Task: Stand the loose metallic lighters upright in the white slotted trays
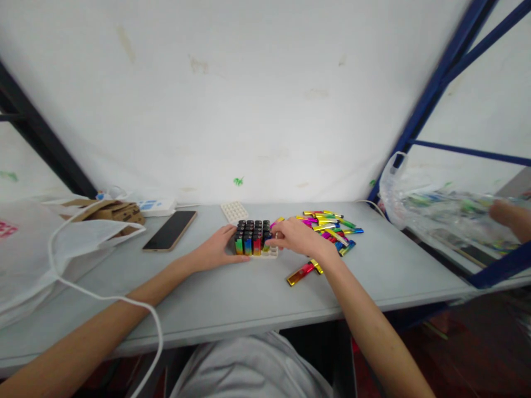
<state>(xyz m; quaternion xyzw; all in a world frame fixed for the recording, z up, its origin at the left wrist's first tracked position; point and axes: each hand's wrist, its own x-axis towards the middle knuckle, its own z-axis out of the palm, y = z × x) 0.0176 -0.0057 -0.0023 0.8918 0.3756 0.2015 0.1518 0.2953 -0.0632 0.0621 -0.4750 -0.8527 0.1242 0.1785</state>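
A white tray (271, 254) holds several upright lighters (251, 235) with black tops and rainbow bodies. My left hand (218, 247) rests against the tray's left side, fingers curled on its near edge. My right hand (295, 237) is at the tray's right edge, fingers pinched on a lighter whose pink and yellow end (277, 223) sticks out above them. A pile of loose colourful lighters (329, 228) lies just right of that hand. One red and gold lighter (304, 272) lies alone nearer to me.
An empty white tray (234, 210) lies behind the filled one. A phone (170, 230) lies to the left, beside a cardboard box (110, 211), a power strip (155, 207) and a white bag (37, 249). Another person's hand (512, 216) reaches a clear plastic bag (431, 210) at right.
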